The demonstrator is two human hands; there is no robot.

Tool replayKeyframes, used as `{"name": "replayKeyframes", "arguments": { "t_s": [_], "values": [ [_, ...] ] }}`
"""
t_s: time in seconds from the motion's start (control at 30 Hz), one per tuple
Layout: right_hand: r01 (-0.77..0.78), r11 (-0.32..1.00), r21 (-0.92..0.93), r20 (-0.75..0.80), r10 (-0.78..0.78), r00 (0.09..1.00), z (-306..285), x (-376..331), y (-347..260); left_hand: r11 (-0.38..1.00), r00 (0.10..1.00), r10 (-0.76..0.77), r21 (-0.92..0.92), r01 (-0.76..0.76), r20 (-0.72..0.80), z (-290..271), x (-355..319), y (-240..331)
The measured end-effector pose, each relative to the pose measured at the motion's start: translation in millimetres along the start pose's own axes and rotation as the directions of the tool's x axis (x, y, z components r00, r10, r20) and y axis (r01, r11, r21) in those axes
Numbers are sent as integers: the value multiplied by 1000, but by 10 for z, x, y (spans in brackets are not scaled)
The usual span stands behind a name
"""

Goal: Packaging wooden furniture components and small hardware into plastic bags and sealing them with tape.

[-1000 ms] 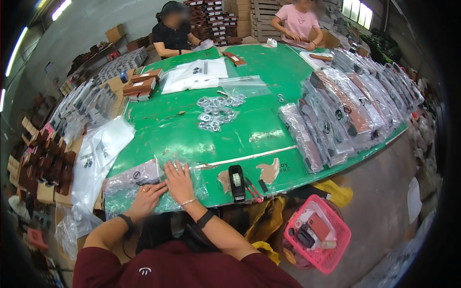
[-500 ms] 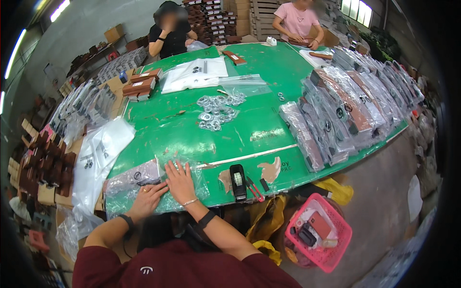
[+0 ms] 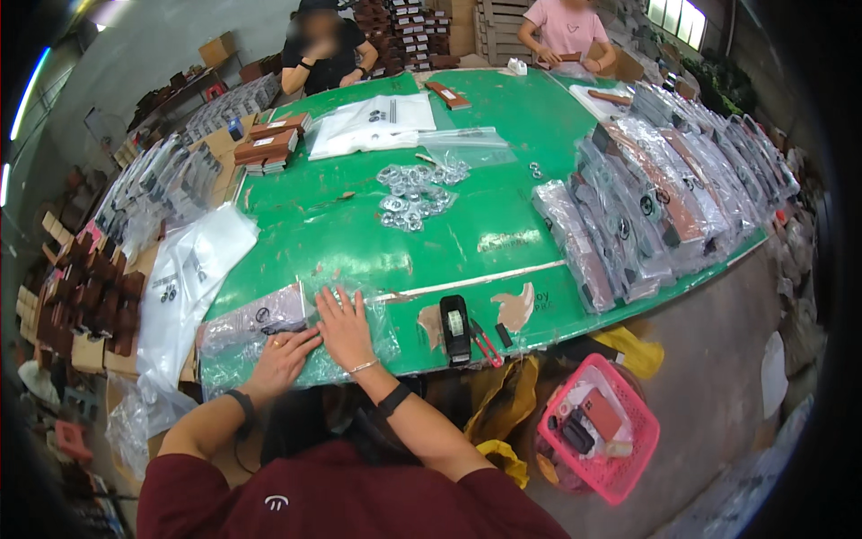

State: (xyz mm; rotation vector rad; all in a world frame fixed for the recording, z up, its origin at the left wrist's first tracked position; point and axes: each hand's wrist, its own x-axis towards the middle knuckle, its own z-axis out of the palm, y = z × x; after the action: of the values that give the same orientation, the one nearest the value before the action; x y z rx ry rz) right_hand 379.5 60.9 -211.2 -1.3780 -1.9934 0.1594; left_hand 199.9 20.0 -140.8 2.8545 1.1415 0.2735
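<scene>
Both hands lie flat, fingers spread, gripping nothing: the right hand presses down on a clear plastic bag at the near edge of the green table, while the left hand pins its nearer side, probably to flatten it, though glare blurs the contents. A black tape dispenser stands just right, within reach, and a pink basket sits below the table edge

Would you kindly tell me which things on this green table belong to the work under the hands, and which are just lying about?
In hand:
left hand
right hand
clear plastic bag with a dark item inside, pressed flat by both hands

Lying about:
black tape dispenser
pile of clear rings
rows of packed bags
pink basket
green table
</scene>
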Motion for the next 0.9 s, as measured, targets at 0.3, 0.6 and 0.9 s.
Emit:
{"name": "replayKeyframes", "arguments": {
  "t_s": [0.3, 0.6, 0.9],
  "values": [
    [-34, 999, 39, -92, 37, 995, -35, 189, 45, 999, 1000, 3, 42, -2, -20, 13, 160, -98],
    [-86, 996, 27, -72, 88, 993, 53, 142, -24, 998, 999, 41, 53, -40, -25, 56, 117, 8],
    [-68, 997, -27, -107, 65, 992, 73, 119, 15, 1000, 1000, 15, 28, -14, -20, 16, 131, -2]
  ]
}}
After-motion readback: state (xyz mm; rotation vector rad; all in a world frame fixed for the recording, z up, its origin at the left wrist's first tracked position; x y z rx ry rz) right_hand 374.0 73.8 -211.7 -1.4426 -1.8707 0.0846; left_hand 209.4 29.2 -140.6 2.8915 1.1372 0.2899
